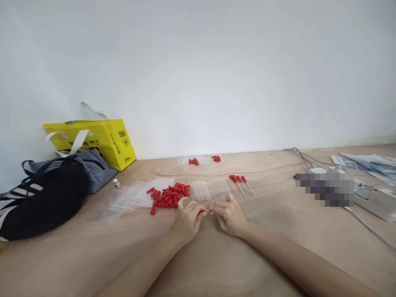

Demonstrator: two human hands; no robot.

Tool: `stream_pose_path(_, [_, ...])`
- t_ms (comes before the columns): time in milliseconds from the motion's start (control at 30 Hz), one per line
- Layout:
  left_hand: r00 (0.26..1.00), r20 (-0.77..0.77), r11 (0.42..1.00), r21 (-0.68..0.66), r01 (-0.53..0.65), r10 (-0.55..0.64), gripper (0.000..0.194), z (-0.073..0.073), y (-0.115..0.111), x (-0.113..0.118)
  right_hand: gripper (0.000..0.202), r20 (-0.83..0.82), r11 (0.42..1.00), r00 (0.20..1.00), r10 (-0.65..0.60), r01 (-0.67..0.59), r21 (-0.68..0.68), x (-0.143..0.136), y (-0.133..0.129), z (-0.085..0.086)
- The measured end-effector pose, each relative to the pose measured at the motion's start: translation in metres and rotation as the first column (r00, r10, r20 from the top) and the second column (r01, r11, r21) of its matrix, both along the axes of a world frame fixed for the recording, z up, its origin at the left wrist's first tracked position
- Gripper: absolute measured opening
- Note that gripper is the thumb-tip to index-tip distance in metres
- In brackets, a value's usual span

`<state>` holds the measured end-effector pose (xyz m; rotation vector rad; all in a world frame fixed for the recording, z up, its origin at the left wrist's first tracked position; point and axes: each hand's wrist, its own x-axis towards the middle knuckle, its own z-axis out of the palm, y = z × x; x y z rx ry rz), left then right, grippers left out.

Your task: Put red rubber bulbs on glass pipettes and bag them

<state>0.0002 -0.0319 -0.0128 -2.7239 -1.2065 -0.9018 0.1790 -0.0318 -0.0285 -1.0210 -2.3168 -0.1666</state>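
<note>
Between my two hands is a dropper, its red rubber bulb (202, 211) pinched in my left hand (189, 216). My right hand (228, 215) has its fingertips closed on the thin clear tube (207, 211) of the same dropper; most of that tube is hidden by the fingers. Just beyond my left hand lies a heap of loose red rubber bulbs (170, 194). Rows of clear dropper tubes (208, 189) lie side by side beyond both hands. To their right, several droppers with red bulbs on their tubes (243, 185) rest on the table.
Clear plastic bags (130, 198) lie left of the bulb heap, near a small glass bottle (116, 183). A yellow bag (114, 142) and a black bag (49, 206) stand at the left. Toward the wall lies a bag with red bulbs (194, 161). Cables and a power strip (375, 202) are at right.
</note>
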Motion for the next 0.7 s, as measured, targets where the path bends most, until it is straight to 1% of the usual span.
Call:
stream_pose_path(167, [1.000,0.007,1.000,-0.019,0.008,-0.008,0.021,0.000,0.002,0.001,0.020,-0.028,0.999,1.000,0.006,-0.007,-0.051,-0.001,0.002,0.000])
stream_pose_path(300, [1.000,0.024,0.998,-0.068,0.015,-0.013,0.017,0.005,0.005,-0.001,0.021,-0.053,0.993,0.998,0.016,-0.022,-0.119,0.003,0.004,0.006])
stream_pose_path(400, [1.000,0.020,0.998,-0.060,0.020,-0.018,0.014,0.008,0.008,-0.005,0.022,-0.064,0.988,0.998,0.012,-0.022,-0.152,0.007,0.005,0.011])
stream_pose_path(467, [1.000,0.012,0.999,-0.047,0.013,-0.013,0.014,0.009,0.008,-0.008,0.022,-0.070,0.985,0.997,0.037,-0.049,-0.165,0.008,0.004,0.014])
stream_pose_path(567, [1.000,0.015,0.999,-0.039,-0.015,0.015,0.016,0.009,0.008,-0.010,0.019,-0.088,0.983,0.994,0.059,-0.073,-0.169,0.011,0.004,0.015])
stream_pose_path(700, [0.999,-0.005,0.998,-0.047,-0.038,0.038,0.018,0.006,0.008,-0.009,0.016,-0.037,0.993,0.999,0.018,-0.022,-0.113,0.015,0.005,0.014])
